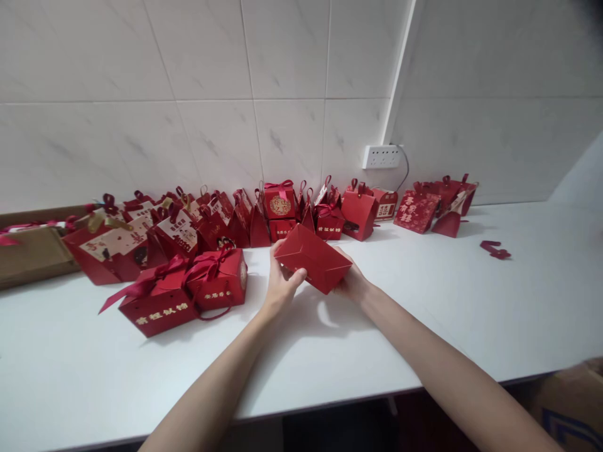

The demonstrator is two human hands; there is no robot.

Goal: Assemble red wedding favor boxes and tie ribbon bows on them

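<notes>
Above the middle of the white table (358, 358), both my hands hold a red paper gift box (315, 257), tilted so that a plain folded face shows. My left hand (284, 279) is closed on its left side, the thumb lying along the near edge. The right side is gripped by my right hand (351, 279), whose fingers are mostly hidden behind the box. To the left sit two larger red boxes with ribbon bows, a front one (160, 301) with gold characters and another (217, 281) touching it.
Several red gift boxes (219, 216) crowd the wall side, with a smaller group (417, 207) at the right. An open cardboard box (35, 254) stands far left. A loose red ribbon (495, 249) lies right. A power strip (382, 157) is on the wall; another carton (572, 402) sits below the table edge.
</notes>
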